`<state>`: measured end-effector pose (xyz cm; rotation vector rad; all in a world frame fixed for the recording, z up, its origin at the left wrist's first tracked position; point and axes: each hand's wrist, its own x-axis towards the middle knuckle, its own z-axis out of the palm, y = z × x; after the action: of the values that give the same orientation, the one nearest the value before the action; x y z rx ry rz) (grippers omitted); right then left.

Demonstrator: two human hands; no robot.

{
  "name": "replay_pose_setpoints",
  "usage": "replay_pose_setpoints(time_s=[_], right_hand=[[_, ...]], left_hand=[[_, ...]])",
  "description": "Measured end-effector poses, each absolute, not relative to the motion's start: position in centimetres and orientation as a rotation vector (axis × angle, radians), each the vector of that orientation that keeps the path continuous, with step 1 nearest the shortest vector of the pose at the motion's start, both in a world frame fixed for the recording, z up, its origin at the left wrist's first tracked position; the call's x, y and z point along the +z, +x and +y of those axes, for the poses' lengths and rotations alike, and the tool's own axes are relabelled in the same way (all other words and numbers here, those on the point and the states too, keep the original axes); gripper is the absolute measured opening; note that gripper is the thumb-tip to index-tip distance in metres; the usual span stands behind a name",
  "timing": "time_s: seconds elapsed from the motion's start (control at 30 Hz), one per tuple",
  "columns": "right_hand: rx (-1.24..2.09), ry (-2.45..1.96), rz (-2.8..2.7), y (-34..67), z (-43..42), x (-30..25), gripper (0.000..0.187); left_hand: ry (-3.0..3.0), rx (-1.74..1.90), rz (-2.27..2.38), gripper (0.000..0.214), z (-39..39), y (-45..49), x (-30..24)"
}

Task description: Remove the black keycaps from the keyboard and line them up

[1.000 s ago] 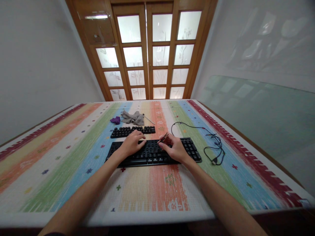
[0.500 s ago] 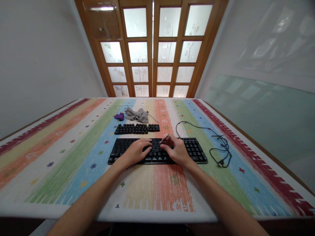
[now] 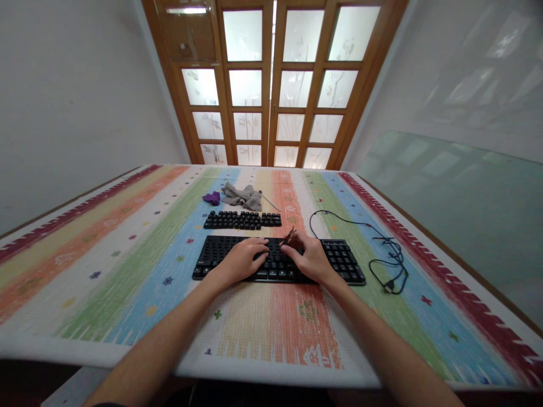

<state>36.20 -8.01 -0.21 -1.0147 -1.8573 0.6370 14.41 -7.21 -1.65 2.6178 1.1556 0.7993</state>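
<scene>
A black keyboard (image 3: 343, 263) lies on the striped tablecloth. Much of its left and middle part shows bare key posts, while the bottom row and number pad still carry caps. My left hand (image 3: 246, 259) rests on the keyboard's middle, fingers stretched and thumb apart, holding nothing. Close by on the right, my right hand (image 3: 306, 254) is closed on a small brown tool (image 3: 289, 235) that looks thin and two-pronged. Its tip and lower part are hard to make out. Behind the keyboard, loose black keycaps (image 3: 240, 220) are laid out in rows.
Beyond the keycaps are a grey cloth (image 3: 244, 196), a purple cloth (image 3: 211, 198) and a thin stick (image 3: 270, 200). The keyboard's cable (image 3: 392, 257) lies coiled on the right. The tablecloth (image 3: 127, 282) reaches the near table edge. Wooden glazed doors (image 3: 271, 130) stand behind.
The whole view has shifted slightly, so things appear a little further right. The brown tool in my right hand is tilted higher and shows more. My left hand stays on the keyboard.
</scene>
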Motion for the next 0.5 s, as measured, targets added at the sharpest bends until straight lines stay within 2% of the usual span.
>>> replay_pose_setpoints(time_s=[0.3, 0.5], right_hand=[[0.754, -0.996, -1.741, 34.5, -6.8, -0.5, 0.018], [0.888, -1.064, -1.509, 35.3, -6.1, -1.1, 0.033]], left_hand=[[2.595, 0.771, 1.151, 0.021, -7.0, 14.4, -1.7], [2.585, 0.765, 1.169, 0.019, -7.1, 14.6, -1.4]])
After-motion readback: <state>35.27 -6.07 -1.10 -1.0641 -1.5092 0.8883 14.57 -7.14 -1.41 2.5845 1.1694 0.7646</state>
